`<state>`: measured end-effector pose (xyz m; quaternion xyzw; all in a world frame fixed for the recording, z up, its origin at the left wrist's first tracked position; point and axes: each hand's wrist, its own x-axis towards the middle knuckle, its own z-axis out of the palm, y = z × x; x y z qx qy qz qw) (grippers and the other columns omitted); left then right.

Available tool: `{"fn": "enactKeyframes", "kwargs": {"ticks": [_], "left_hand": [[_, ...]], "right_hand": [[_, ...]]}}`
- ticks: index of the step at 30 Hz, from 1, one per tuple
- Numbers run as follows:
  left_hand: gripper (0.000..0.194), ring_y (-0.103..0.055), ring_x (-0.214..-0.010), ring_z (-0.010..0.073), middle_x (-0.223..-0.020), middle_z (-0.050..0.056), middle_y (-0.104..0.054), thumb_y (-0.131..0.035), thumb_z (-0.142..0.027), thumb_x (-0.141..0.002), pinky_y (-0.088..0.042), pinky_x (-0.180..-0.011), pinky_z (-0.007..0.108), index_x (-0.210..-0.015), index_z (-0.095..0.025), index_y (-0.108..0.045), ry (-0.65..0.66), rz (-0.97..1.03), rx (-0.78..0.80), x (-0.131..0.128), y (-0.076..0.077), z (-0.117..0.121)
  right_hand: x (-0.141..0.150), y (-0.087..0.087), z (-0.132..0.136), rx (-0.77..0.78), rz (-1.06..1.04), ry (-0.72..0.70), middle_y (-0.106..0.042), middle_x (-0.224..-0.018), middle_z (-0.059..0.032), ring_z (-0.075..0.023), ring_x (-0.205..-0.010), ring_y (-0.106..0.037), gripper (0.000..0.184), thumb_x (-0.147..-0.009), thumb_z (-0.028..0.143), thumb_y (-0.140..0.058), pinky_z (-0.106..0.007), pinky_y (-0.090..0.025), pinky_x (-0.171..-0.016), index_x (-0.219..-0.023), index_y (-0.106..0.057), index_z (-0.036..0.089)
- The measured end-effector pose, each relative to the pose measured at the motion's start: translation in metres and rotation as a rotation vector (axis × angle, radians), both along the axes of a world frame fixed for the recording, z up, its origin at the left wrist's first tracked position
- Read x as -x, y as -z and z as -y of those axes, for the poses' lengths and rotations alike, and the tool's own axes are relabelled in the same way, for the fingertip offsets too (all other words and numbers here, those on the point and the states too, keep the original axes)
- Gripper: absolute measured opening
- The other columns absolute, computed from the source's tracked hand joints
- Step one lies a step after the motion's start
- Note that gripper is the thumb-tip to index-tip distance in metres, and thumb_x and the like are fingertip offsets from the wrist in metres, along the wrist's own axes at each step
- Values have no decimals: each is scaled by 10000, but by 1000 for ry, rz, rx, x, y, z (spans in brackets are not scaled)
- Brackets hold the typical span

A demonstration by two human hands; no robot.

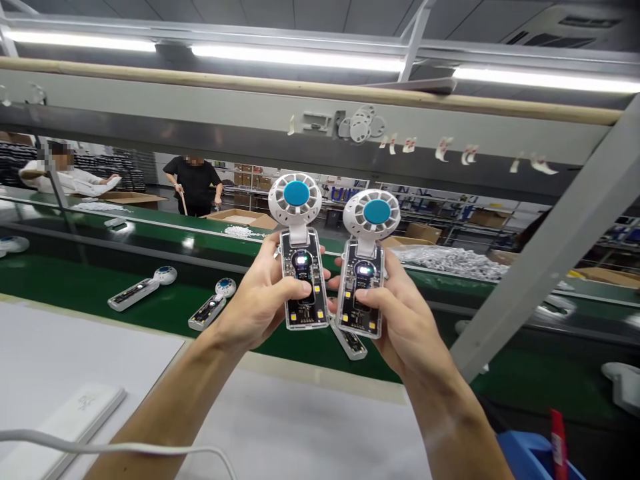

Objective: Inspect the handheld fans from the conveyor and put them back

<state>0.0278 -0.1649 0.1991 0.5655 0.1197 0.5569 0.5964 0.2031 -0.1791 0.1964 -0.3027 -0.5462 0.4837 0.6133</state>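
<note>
Holding up, in the head view: left hand closed around a clear-cased handheld fan, right hand closed around a second fan. Both upright, side by side, small lights glowing on their circuit boards. Behind them runs a green conveyor belt, with similar fans lying on it; a white work surface lies nearer.

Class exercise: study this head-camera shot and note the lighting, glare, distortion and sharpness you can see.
In the head view, the ceiling tube lights burn out to white, glare streaks the green conveyor belt at far right, and wide-angle distortion bows the overhead beam; the clear-cased device in the left hand and the second device in the right hand stay sharp.
</note>
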Motion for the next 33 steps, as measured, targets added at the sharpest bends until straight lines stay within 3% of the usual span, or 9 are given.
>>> {"fn": "enactKeyframes", "kwargs": {"ticks": [8,12,17,23,28,31,33], "left_hand": [[637,-684,-716,229,-977,79,-634,-645,-98,-747,-581,-613,313,-1286,-180,-314,5,-28,7,3,0,3],[608,-689,-738,224,-983,79,-640,-630,-87,-773,-586,-641,313,-1282,-186,-314,32,-32,-13,4,0,2],[574,-692,-750,215,-992,74,-639,-614,-62,-800,-590,-657,303,-1275,-190,-318,65,-27,-36,6,2,1],[606,-690,-749,218,-978,66,-635,-621,-65,-798,-593,-640,308,-1297,-210,-310,67,-31,-40,7,4,-1],[675,-692,-757,232,-977,69,-634,-664,-109,-781,-594,-659,336,-1336,-212,-294,33,-54,-38,5,4,0],[592,-672,-697,202,-970,69,-638,-716,-240,-808,-573,-608,300,-1283,-198,-365,-107,-98,-52,1,7,-3],[527,-643,-648,160,-932,51,-643,-763,-284,-787,-549,-579,256,-1192,-184,-442,-370,-95,-115,0,8,-8]], "right_hand": [[-4,3,-1,-28,34,9,-675,-1054,-45,-222,-843,-701,764,-755,189,-651,-354,-625,-670,-1436,-327,310],[-3,4,-1,-25,20,-6,-657,-1114,-63,-260,-964,-692,786,-748,182,-656,-371,-630,-686,-1445,-318,317],[-3,7,-2,-47,10,-37,-666,-1090,-52,-233,-897,-697,787,-748,185,-650,-379,-634,-701,-1448,-314,313],[-3,6,0,-47,7,-36,-688,-1040,-43,-227,-892,-699,781,-751,172,-648,-337,-625,-657,-1446,-318,306],[-3,5,0,-48,-28,-11,-681,-1086,-43,-235,-923,-699,716,-732,219,-707,-365,-623,-697,-1372,-394,292],[0,4,-2,85,-71,-95,-681,-859,-24,-185,-689,-674,417,-752,368,-702,-330,-595,-617,-1109,-552,215],[2,3,-2,82,-58,-53,-629,-700,-4,-163,-578,-619,305,-737,397,-713,-305,-559,-556,-930,-587,197]]}}
